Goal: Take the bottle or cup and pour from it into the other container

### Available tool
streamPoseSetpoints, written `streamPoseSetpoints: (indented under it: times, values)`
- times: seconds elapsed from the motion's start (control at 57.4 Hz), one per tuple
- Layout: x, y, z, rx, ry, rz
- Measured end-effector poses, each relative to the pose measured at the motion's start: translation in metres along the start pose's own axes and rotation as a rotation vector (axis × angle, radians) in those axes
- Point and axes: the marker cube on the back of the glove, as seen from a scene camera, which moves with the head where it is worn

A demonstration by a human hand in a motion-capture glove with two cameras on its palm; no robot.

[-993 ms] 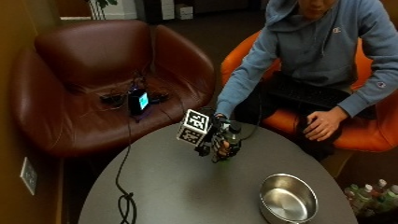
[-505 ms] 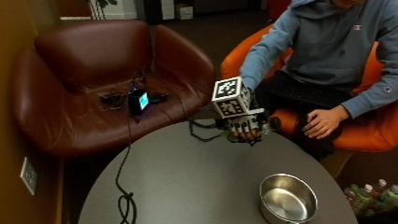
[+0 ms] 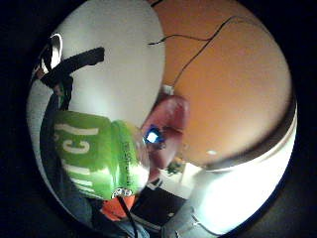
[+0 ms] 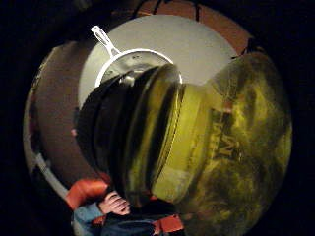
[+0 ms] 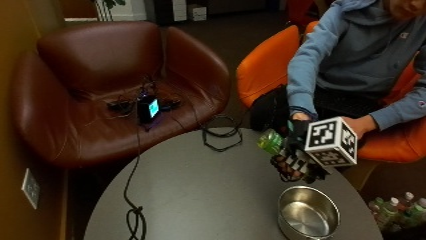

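Note:
In the outside view my gloved right hand (image 5: 293, 162) grips a green-labelled bottle (image 5: 271, 141) and holds it tilted in the air above the round grey table (image 5: 200, 200). A steel pot (image 5: 287, 201) stands on the table just below and in front of the hand. The bottle's green label (image 3: 94, 153) fills part of the little finger side view. In the thumb side view the bottle (image 4: 221, 147) lies close across the palm, with the pot (image 4: 133, 61) and its handle behind it. Whether the bottle is capped is hidden.
A brown armchair (image 5: 100, 85) behind the table holds a small lit device (image 5: 147, 107) and cables. One cable (image 5: 133, 215) trails over the table's left side, and a black loop (image 5: 219, 137) lies at its far edge. Several bottles (image 5: 393, 210) stand on the floor at right.
The hand has carried the bottle to the right across the table, from near the far edge to just above the pot. The pot has not moved.

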Motion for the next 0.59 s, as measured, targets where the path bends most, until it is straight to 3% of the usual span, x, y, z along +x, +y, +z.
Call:
streamPoseSetpoints:
  times: [0.174, 0.592]
  values:
    - [-0.032, -0.019, -0.015, -0.03, 0.239, 0.001]
    - [-0.038, -0.02, -0.005, -0.057, 0.271, 0.044]
